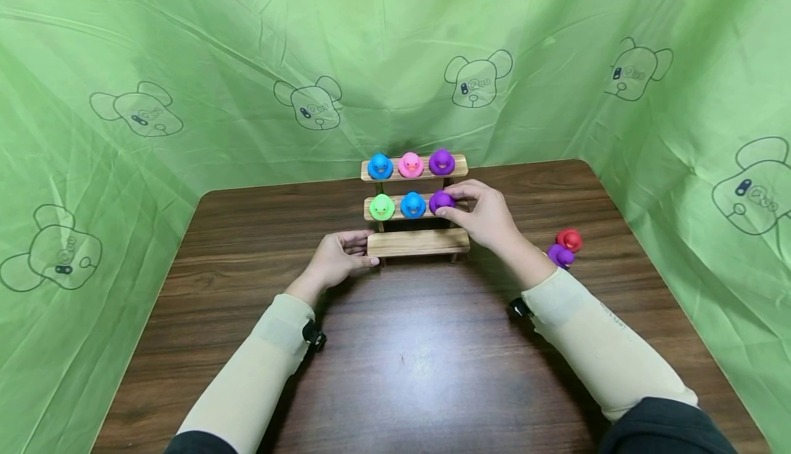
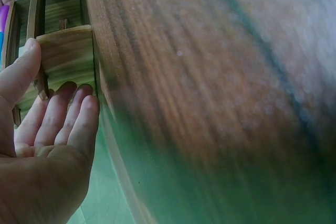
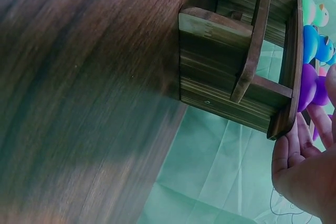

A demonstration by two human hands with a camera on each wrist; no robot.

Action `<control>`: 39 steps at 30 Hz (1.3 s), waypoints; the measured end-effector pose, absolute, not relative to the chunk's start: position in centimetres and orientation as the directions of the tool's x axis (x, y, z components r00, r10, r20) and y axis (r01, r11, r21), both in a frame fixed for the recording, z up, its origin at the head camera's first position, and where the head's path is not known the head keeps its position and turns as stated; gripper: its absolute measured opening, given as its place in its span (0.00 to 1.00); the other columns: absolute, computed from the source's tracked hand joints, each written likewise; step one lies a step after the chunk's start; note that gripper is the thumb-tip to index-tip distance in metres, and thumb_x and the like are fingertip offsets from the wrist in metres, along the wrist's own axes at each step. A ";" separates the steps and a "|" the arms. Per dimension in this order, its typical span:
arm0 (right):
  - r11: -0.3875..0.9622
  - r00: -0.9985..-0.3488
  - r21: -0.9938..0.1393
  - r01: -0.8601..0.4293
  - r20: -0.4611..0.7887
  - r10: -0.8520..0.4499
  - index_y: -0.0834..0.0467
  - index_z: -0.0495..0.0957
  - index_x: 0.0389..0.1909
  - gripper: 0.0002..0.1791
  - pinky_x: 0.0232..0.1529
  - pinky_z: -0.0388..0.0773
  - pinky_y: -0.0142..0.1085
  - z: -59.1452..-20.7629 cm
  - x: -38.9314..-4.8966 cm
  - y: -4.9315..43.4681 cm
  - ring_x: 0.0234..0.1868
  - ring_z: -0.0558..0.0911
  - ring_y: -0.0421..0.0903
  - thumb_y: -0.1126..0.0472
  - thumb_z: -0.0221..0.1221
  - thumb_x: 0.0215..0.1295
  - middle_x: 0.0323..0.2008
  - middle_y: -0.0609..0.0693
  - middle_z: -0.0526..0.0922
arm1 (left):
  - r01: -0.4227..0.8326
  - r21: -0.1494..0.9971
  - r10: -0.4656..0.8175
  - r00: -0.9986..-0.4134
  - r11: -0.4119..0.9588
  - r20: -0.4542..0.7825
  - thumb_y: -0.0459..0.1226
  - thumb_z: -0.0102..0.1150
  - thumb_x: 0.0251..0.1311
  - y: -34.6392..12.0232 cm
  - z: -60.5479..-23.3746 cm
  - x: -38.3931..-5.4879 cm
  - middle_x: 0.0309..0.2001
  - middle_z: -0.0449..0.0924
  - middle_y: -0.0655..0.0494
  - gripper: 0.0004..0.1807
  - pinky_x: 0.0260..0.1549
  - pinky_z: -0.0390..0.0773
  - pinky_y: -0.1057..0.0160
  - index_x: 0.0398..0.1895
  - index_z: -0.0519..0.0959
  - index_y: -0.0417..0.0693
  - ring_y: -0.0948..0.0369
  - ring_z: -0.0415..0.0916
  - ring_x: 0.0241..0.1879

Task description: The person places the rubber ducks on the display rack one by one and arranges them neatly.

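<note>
A three-tier wooden stand point(image 1: 418, 243) stands toward the back of the table. My left hand point(image 1: 336, 258) holds it by the left end of the lowest tier, thumb at the front edge, other fingers along the side. My right hand point(image 1: 485, 215) pinches a purple rubber duck point(image 1: 441, 201) between thumb and fingers at the right end of the middle tier. Beside that duck sit a blue duck point(image 1: 413, 205) and a green duck point(image 1: 382, 207). On the top tier stand another blue duck point(image 1: 380, 166), a pink duck point(image 1: 410, 165) and another purple duck point(image 1: 441, 162).
Right of the stand, near my right forearm, a red duck point(image 1: 569, 240) and one more purple duck point(image 1: 560, 255) lie on the dark wooden table point(image 1: 408, 344). A green curtain point(image 1: 395, 49) with mouse-head drawings surrounds the table at the back and sides.
</note>
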State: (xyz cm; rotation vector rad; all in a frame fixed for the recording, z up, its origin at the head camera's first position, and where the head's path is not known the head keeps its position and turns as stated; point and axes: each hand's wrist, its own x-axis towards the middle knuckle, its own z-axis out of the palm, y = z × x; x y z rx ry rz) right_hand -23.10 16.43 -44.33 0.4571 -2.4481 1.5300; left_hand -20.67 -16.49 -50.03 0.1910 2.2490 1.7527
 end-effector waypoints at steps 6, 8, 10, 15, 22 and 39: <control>0.424 -0.926 -0.823 -0.377 0.349 -0.145 0.59 0.89 0.48 0.21 0.57 0.84 0.50 -44.2 -22.8 16.8 0.51 0.85 0.49 0.59 0.81 0.54 0.50 0.50 0.88 | -0.064 0.963 0.285 -0.948 0.261 -0.140 0.27 0.79 0.54 -16.5 -50.1 -20.7 0.57 0.85 0.40 0.33 0.54 0.85 0.62 0.65 0.80 0.37 0.47 0.82 0.59; 0.438 -0.921 -0.811 -0.388 0.363 -0.142 0.58 0.89 0.49 0.21 0.58 0.83 0.48 -44.2 -22.7 17.1 0.52 0.85 0.48 0.59 0.81 0.55 0.50 0.48 0.88 | -0.060 0.963 0.286 -0.948 0.263 -0.137 0.27 0.79 0.54 -16.5 -50.1 -20.7 0.57 0.85 0.40 0.33 0.54 0.85 0.62 0.65 0.80 0.37 0.47 0.82 0.59; 0.454 -0.914 -0.795 -0.401 0.380 -0.141 0.57 0.89 0.49 0.21 0.60 0.81 0.46 -44.3 -22.6 17.5 0.54 0.84 0.46 0.58 0.80 0.55 0.50 0.47 0.88 | -0.063 0.964 0.286 -0.948 0.259 -0.139 0.27 0.79 0.54 -16.5 -50.2 -20.7 0.57 0.85 0.40 0.33 0.54 0.85 0.62 0.65 0.80 0.37 0.47 0.82 0.59; 0.466 -0.902 -0.775 -0.426 0.406 -0.149 0.57 0.89 0.50 0.21 0.65 0.75 0.45 -44.6 -22.1 18.8 0.56 0.84 0.46 0.58 0.80 0.56 0.51 0.46 0.88 | -0.072 0.965 0.284 -0.948 0.251 -0.145 0.27 0.79 0.54 -16.4 -50.1 -20.7 0.57 0.85 0.41 0.33 0.54 0.85 0.62 0.65 0.80 0.37 0.48 0.83 0.58; 0.498 -0.916 -0.774 -0.390 0.382 -0.123 0.56 0.88 0.54 0.23 0.68 0.74 0.41 -45.0 -21.2 21.2 0.59 0.82 0.44 0.57 0.79 0.57 0.54 0.44 0.87 | -0.076 0.966 0.280 -0.949 0.246 -0.146 0.26 0.79 0.54 -16.4 -50.3 -20.7 0.58 0.85 0.41 0.33 0.54 0.85 0.63 0.65 0.80 0.36 0.48 0.83 0.58; 0.629 -0.982 -0.767 -0.126 0.185 0.029 0.54 0.85 0.60 0.26 0.63 0.79 0.48 -47.2 -18.7 31.9 0.64 0.79 0.57 0.46 0.73 0.65 0.61 0.53 0.84 | -0.046 0.970 0.293 -0.949 0.240 -0.117 0.26 0.79 0.55 -16.5 -50.4 -20.8 0.59 0.83 0.38 0.34 0.54 0.84 0.63 0.66 0.78 0.34 0.45 0.82 0.58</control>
